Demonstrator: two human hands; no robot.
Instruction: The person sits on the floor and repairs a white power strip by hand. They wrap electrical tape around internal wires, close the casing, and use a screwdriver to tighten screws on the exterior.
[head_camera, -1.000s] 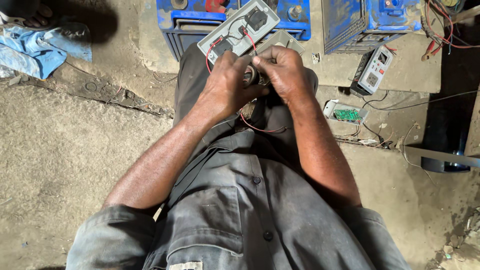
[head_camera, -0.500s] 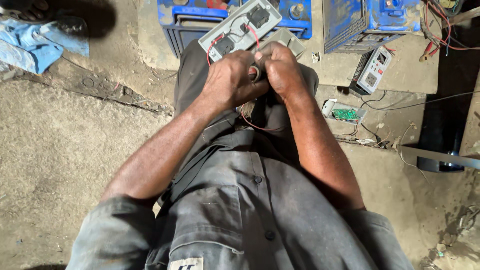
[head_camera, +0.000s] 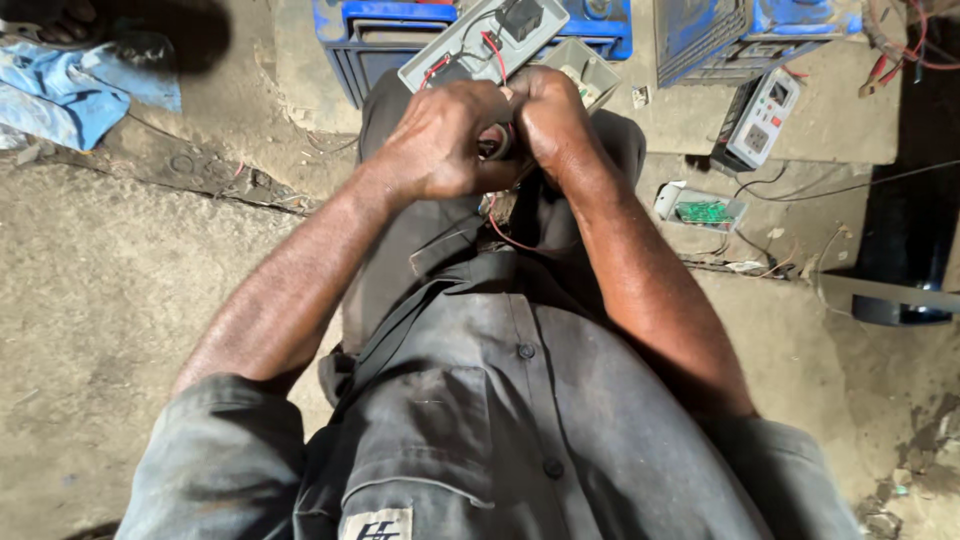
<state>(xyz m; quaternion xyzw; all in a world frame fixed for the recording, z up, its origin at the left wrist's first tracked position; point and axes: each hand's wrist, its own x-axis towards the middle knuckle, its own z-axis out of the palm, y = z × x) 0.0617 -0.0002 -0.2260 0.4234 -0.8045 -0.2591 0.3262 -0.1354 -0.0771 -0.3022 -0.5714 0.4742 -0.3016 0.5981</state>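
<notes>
- Rough concrete floor (head_camera: 90, 300) is seen below, with a blue cloth (head_camera: 80, 95) lying at far left.
- Left hand (head_camera: 440, 140) is closed as a grip around a small dark part (head_camera: 497, 140), pressed against the right hand.
- Red wire (head_camera: 505, 232) hangs down from the part, between the hands.
- Right hand (head_camera: 550, 115) is closed on the same part, equally near.
- Grey switch plate (head_camera: 480, 35) lies just beyond the knuckles, its long axis slanting up to the right.

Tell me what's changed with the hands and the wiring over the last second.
Very little. The left hand and right hand stay pressed together, closed around a small dark part with a red wire hanging below; what it is cannot be told. The grey panel, the blue boxes and the meter lie as before.
</notes>
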